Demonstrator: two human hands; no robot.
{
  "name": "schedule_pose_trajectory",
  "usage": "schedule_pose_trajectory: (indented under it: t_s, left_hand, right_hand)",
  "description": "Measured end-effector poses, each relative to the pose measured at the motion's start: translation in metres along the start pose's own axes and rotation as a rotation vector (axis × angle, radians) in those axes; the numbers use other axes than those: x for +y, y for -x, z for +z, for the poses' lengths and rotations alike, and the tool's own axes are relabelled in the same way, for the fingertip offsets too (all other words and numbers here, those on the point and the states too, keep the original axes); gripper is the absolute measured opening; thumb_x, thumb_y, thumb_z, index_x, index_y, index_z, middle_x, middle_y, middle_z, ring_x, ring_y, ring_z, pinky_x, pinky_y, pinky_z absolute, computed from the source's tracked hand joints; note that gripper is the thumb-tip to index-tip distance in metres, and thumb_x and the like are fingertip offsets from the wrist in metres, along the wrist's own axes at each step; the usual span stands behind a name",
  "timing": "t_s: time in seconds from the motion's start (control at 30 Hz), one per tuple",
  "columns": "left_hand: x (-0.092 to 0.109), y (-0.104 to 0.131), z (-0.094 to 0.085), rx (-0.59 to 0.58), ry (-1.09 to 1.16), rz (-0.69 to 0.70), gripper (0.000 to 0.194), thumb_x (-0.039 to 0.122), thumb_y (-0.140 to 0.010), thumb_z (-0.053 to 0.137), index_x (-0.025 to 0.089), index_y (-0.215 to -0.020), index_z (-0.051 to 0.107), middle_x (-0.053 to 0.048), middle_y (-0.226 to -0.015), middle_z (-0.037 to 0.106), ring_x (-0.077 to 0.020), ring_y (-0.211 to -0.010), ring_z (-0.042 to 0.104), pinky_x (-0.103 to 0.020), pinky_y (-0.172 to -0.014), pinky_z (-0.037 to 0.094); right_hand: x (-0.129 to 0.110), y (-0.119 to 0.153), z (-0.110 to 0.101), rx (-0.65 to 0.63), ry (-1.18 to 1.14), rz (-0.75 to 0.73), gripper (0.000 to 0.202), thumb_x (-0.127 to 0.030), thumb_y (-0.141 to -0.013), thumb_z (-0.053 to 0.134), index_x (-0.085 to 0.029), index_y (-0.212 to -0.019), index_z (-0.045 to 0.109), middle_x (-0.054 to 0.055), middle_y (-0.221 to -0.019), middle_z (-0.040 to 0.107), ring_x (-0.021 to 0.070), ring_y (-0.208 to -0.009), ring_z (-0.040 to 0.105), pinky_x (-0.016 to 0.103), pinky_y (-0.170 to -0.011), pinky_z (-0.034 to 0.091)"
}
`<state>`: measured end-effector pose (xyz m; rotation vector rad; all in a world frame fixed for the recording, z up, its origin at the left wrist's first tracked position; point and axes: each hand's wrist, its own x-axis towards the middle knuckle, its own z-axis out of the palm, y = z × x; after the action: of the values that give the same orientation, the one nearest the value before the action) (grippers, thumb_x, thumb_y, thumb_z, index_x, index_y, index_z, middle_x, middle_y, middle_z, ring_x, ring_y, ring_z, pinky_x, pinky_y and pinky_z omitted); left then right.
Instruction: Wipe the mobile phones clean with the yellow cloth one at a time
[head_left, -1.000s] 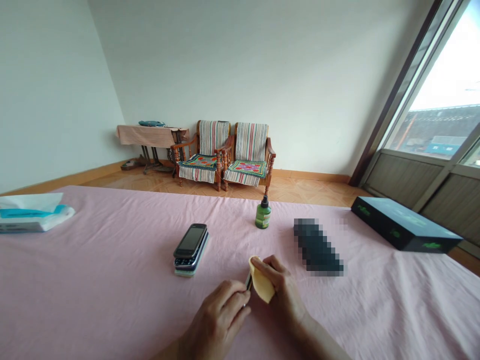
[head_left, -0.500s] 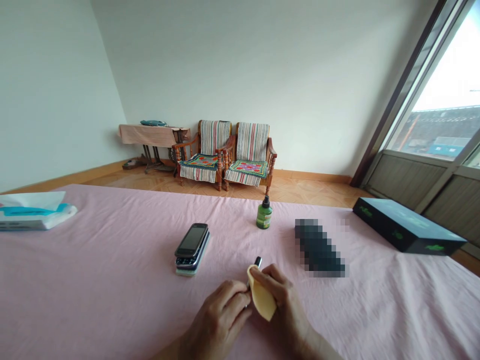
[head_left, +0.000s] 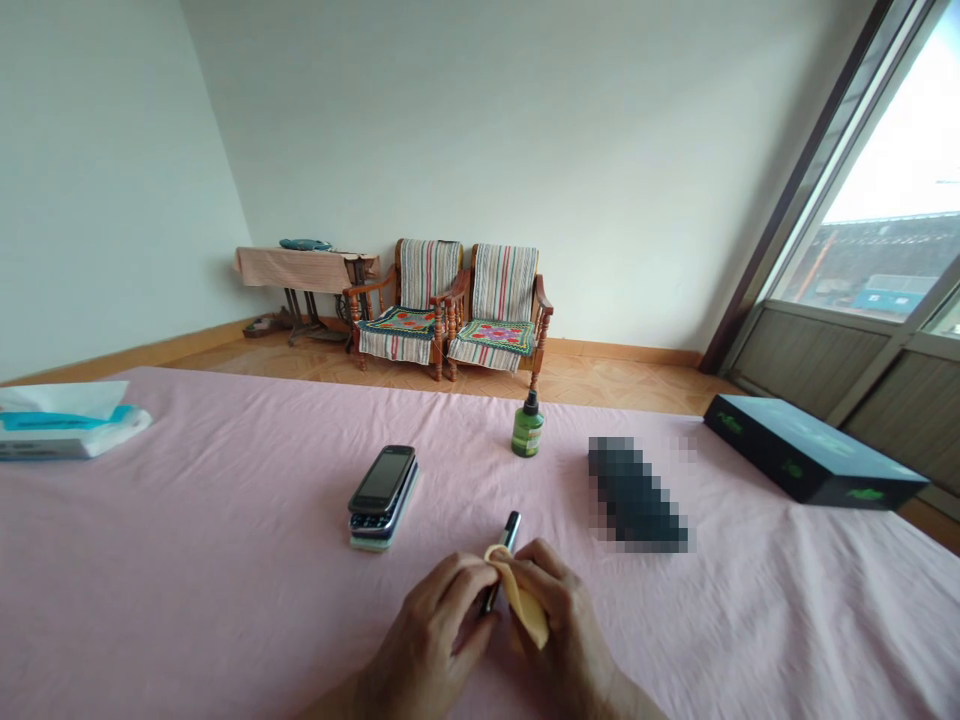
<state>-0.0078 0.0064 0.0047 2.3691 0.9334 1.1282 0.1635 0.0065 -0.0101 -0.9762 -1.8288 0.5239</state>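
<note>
A slim dark phone-like object, seen nearly edge-on, sticks up between my hands near the front of the pink-covered table. My left hand is closed around its lower left side. In my right hand a yellow cloth is pinched and pressed against the object's right side. Most of the object is hidden by fingers and cloth. To the left lies a stack of phones, a black one on top. A green spray bottle stands upright beyond my hands.
A pixelated dark object lies right of the bottle. A black box sits at the table's right edge, a tissue pack at the far left. Two wooden chairs stand behind the pink cloth.
The yellow cloth has slid slightly left and down along the object and is more crumpled. More of the dark object shows above it. My hands are closer together.
</note>
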Motion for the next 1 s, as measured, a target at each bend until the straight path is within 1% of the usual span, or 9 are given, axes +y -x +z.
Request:
schedule_pose_trajectory:
  t_s: [0.1, 0.2, 0.4, 0.57, 0.63, 0.73, 0.8, 0.9, 1.0]
  left_hand:
    - [-0.001, 0.000, 0.000, -0.007, 0.004, -0.008, 0.030, 0.000, -0.083, 0.050, 0.021, -0.103, 0.055, -0.005, -0.100, 0.061, -0.0185, -0.096, 0.061, -0.029, -0.087, 0.051]
    - [-0.001, 0.000, 0.000, -0.021, 0.001, -0.012, 0.024, 0.002, -0.084, 0.052, 0.021, -0.099, 0.055, -0.005, -0.098, 0.060, -0.0188, -0.092, 0.061, -0.029, -0.083, 0.051]
    - [-0.001, 0.000, -0.001, -0.016, 0.056, -0.010, 0.028, -0.002, -0.083, 0.051, 0.022, -0.098, 0.056, -0.003, -0.098, 0.060, -0.0170, -0.095, 0.060, -0.026, -0.086, 0.049]
    - [-0.002, 0.002, 0.000, -0.010, 0.017, 0.008, 0.026, -0.001, -0.081, 0.054, 0.021, -0.095, 0.055, -0.004, -0.098, 0.058, -0.0172, -0.091, 0.060, -0.026, -0.082, 0.049]
    - [-0.002, 0.002, 0.001, -0.022, 0.012, -0.011, 0.031, -0.004, -0.079, 0.054, 0.021, -0.097, 0.055, -0.003, -0.099, 0.058, -0.0178, -0.092, 0.060, -0.027, -0.083, 0.048]
    - [-0.002, 0.001, 0.002, -0.039, 0.025, -0.110, 0.039, -0.006, -0.072, 0.057, 0.022, -0.100, 0.053, -0.002, -0.097, 0.058, -0.0175, -0.088, 0.059, -0.027, -0.079, 0.048]
    - [-0.003, 0.000, 0.004, -0.049, 0.034, -0.193, 0.040, -0.007, -0.069, 0.058, 0.021, -0.098, 0.053, 0.000, -0.092, 0.058, -0.0165, -0.081, 0.059, -0.025, -0.074, 0.047]
    - [-0.005, -0.002, 0.006, -0.065, 0.010, -0.254, 0.029, -0.004, -0.070, 0.059, 0.020, -0.087, 0.054, 0.001, -0.083, 0.058, -0.0159, -0.075, 0.058, -0.024, -0.068, 0.045]
    - [-0.006, -0.002, 0.005, -0.081, -0.051, -0.274, 0.019, 0.001, -0.074, 0.058, 0.019, -0.074, 0.051, 0.001, -0.076, 0.057, -0.0163, -0.070, 0.057, -0.024, -0.062, 0.042]
  right_hand:
    - [0.007, -0.001, 0.000, 0.041, 0.005, -0.007, 0.042, -0.007, -0.076, 0.058, -0.024, -0.114, 0.064, 0.004, -0.085, 0.058, 0.0150, -0.071, 0.060, 0.022, -0.059, 0.044]
    - [0.010, -0.003, -0.002, 0.100, 0.006, -0.005, 0.041, -0.007, -0.076, 0.059, -0.025, -0.113, 0.064, 0.003, -0.082, 0.057, 0.0149, -0.069, 0.059, 0.022, -0.058, 0.043]
    - [0.000, 0.000, -0.003, -0.009, -0.072, 0.005, 0.036, -0.010, -0.077, 0.062, -0.026, -0.109, 0.066, 0.002, -0.082, 0.058, 0.0149, -0.070, 0.059, 0.022, -0.057, 0.042]
    - [0.024, -0.007, -0.005, 0.104, 0.007, 0.056, 0.053, -0.002, -0.068, 0.059, -0.022, -0.117, 0.064, 0.004, -0.083, 0.058, 0.0165, -0.068, 0.059, 0.024, -0.057, 0.042]
    - [0.028, -0.008, -0.005, 0.112, 0.013, 0.072, 0.053, -0.003, -0.068, 0.059, -0.022, -0.118, 0.063, 0.004, -0.082, 0.058, 0.0165, -0.067, 0.058, 0.024, -0.056, 0.042]
    - [0.020, -0.004, -0.004, 0.096, -0.006, 0.082, 0.041, -0.009, -0.076, 0.060, -0.024, -0.114, 0.066, 0.003, -0.078, 0.058, 0.0156, -0.065, 0.057, 0.023, -0.055, 0.040]
    - [0.011, 0.000, -0.003, 0.071, -0.028, 0.076, 0.034, -0.013, -0.079, 0.061, -0.025, -0.110, 0.067, 0.002, -0.078, 0.057, 0.0150, -0.065, 0.058, 0.023, -0.055, 0.040]
    - [-0.002, 0.006, -0.001, 0.008, -0.049, 0.033, 0.030, -0.017, -0.082, 0.061, -0.028, -0.110, 0.066, 0.003, -0.080, 0.057, 0.0151, -0.068, 0.058, 0.023, -0.057, 0.040]
    - [-0.012, 0.006, -0.001, -0.061, -0.086, -0.073, 0.032, -0.023, -0.084, 0.058, -0.028, -0.115, 0.062, 0.003, -0.081, 0.055, 0.0154, -0.068, 0.058, 0.024, -0.058, 0.040]
